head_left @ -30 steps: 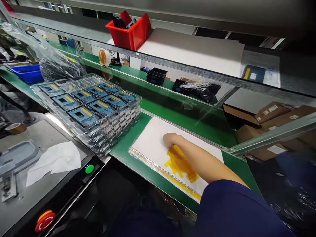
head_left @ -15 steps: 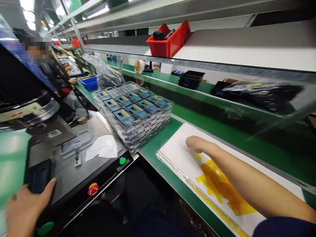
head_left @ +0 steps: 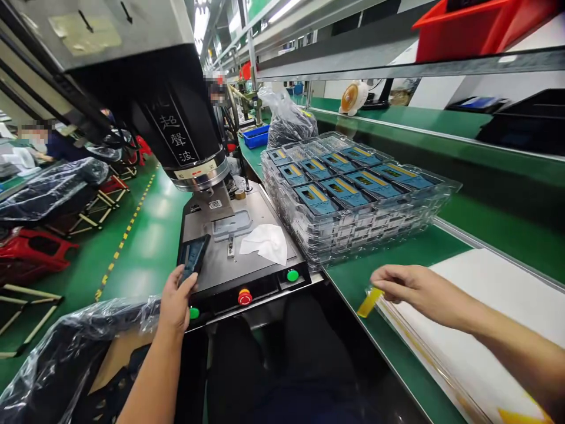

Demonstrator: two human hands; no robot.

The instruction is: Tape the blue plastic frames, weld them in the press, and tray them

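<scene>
My left hand [head_left: 176,297] grips the lower end of a dark blue plastic housing [head_left: 195,254] over the left side of the press machine's grey plate [head_left: 212,271]. Between thumb and fingertips, my right hand [head_left: 412,291] pinches a short yellow film strip [head_left: 369,302], which hangs down over the green bench. Beneath my right forearm lies a stack of white sheets [head_left: 459,330]; yellow film [head_left: 523,415] shows at its lower corner. A light grey fixture [head_left: 232,224] and a crumpled white cloth [head_left: 266,242] rest on the machine plate.
Stacked clear trays [head_left: 353,235] of blue housings stand beyond my right hand. The black press head [head_left: 176,129] hangs over the plate. A red emergency button [head_left: 245,297] and green buttons [head_left: 292,275] line the machine's front. A plastic-lined box [head_left: 106,359] sits lower left.
My right hand has lifted off the white sheets and come nearer the trays with a yellow strip. The view has swung left, and the housing in my left hand is now tilted.
</scene>
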